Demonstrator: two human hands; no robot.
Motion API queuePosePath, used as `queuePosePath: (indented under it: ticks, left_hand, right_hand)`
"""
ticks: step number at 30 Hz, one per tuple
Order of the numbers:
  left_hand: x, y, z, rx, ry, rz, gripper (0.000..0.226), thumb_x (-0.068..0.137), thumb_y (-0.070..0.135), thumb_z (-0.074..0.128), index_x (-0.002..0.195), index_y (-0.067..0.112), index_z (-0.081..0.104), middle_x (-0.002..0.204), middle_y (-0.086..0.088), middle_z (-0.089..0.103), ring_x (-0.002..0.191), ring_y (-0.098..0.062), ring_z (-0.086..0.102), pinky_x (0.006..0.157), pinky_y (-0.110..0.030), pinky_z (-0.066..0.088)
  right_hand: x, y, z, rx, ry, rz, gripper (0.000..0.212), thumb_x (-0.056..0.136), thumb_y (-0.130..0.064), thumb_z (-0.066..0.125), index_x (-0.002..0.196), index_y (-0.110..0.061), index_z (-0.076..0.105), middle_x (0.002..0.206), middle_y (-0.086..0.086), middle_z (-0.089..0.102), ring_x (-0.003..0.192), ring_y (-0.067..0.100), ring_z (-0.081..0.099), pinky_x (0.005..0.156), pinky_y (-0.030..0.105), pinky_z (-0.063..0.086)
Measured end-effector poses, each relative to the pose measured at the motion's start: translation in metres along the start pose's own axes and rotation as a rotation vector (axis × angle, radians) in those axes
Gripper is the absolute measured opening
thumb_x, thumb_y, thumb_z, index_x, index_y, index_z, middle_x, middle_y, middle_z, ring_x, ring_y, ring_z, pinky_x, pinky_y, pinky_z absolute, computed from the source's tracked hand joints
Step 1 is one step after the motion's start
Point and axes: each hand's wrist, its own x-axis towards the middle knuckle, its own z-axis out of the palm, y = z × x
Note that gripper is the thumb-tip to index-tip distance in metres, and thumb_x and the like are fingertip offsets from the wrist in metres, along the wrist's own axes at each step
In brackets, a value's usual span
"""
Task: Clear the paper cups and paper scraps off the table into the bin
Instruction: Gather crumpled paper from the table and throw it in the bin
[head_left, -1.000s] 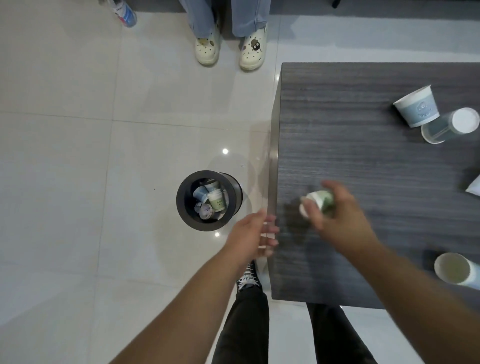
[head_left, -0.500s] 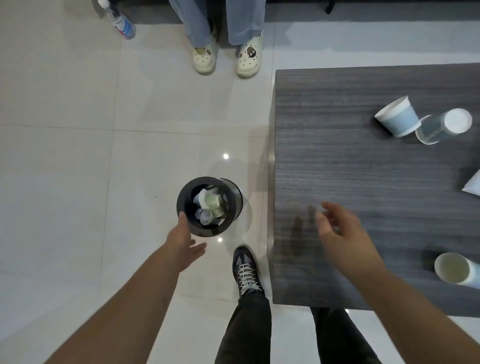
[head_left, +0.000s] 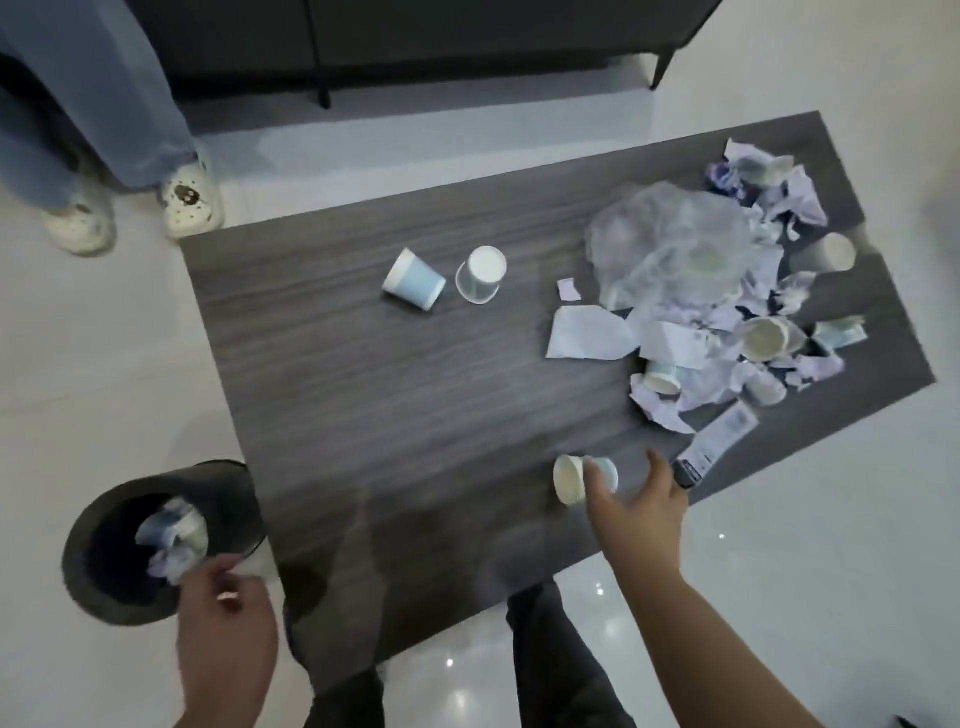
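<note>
On the dark wood table (head_left: 389, 415), a pale paper cup (head_left: 570, 479) lies on its side near the front edge. My right hand (head_left: 636, 514) reaches over it with fingers spread, one fingertip touching the cup's wall. My left hand (head_left: 223, 629) hangs beside the black bin (head_left: 78, 577) on the floor, loosely curled and holding nothing. The bin holds cups and scraps. A blue cup (head_left: 415, 283) lies tipped over mid-table next to an upside-down cup (head_left: 480, 280). A heap of paper scraps (head_left: 587, 335) and several cups, such as a pale cup (head_left: 766, 338), fills the right end.
A clear plastic bag (head_left: 670, 249) lies on the heap. A printed paper strip (head_left: 724, 441) and a small black object (head_left: 685, 474) sit by my right hand. A person in jeans and white clogs (head_left: 189, 202) stands at the far left. Dark furniture (head_left: 415, 41) stands behind.
The view has swung right, showing the heap. My right hand moved right along the front edge to the lying cup. My left hand stayed by the bin, now nearer me.
</note>
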Motion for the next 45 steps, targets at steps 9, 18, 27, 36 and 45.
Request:
queuePosePath:
  ticks: [9,18,27,36,45]
  left_hand:
    - [-0.094,0.088,0.128,0.162,-0.414,0.484,0.040,0.091,0.011,0.079,0.126,0.028,0.071,0.118,0.000,0.066,0.090,-0.010,0.071,0.090,-0.039,0.060]
    - [-0.152,0.144,0.229,-0.008,-0.734,0.453,0.061,0.077,0.025,0.094,0.131,0.037,0.070,0.118,0.007,0.080,0.107,-0.015,0.078,0.090,-0.053,0.064]
    - [-0.117,0.179,0.242,0.080,-0.328,0.456,0.065,0.072,0.040,0.100,0.125,0.038,0.064,0.117,0.014,0.074,0.111,-0.014,0.070,0.098,-0.039,0.057]
    - [-0.083,0.179,0.244,0.141,-0.148,0.473,0.061,0.074,0.034,0.099,0.124,0.025,0.065,0.121,0.000,0.069,0.112,-0.027,0.066,0.096,-0.048,0.055]
    - [-0.089,0.166,0.237,0.081,-0.213,0.481,0.080,0.072,0.022,0.101,0.139,0.023,0.059,0.130,0.003,0.067,0.114,-0.017,0.067,0.097,-0.038,0.056]
  right_hand:
    - [0.048,0.008,0.037,-0.024,-0.370,0.017,0.068,0.084,-0.074,0.067,0.137,-0.033,0.058,0.136,0.003,0.052,0.108,0.025,0.063,0.098,0.040,0.055]
    - [0.076,0.009,-0.028,0.201,-0.819,0.001,0.073,0.079,-0.097,0.041,0.137,-0.056,0.058,0.130,-0.026,0.067,0.124,-0.001,0.060,0.107,0.029,0.045]
    - [0.214,0.035,-0.135,0.139,-0.128,-0.033,0.020,0.096,-0.026,0.058,0.108,-0.037,0.068,0.102,-0.012,0.068,0.087,0.008,0.069,0.075,0.034,0.062]
    - [0.270,0.023,-0.133,-0.110,-0.176,-0.274,0.062,0.091,-0.038,0.069,0.147,-0.030,0.044,0.132,0.003,0.050,0.102,0.023,0.064,0.091,0.045,0.057]
    - [0.287,-0.005,-0.136,-0.020,0.109,-0.144,0.063,0.075,-0.026,0.056,0.138,-0.027,0.055,0.140,0.005,0.050,0.132,0.031,0.047,0.113,0.050,0.039]
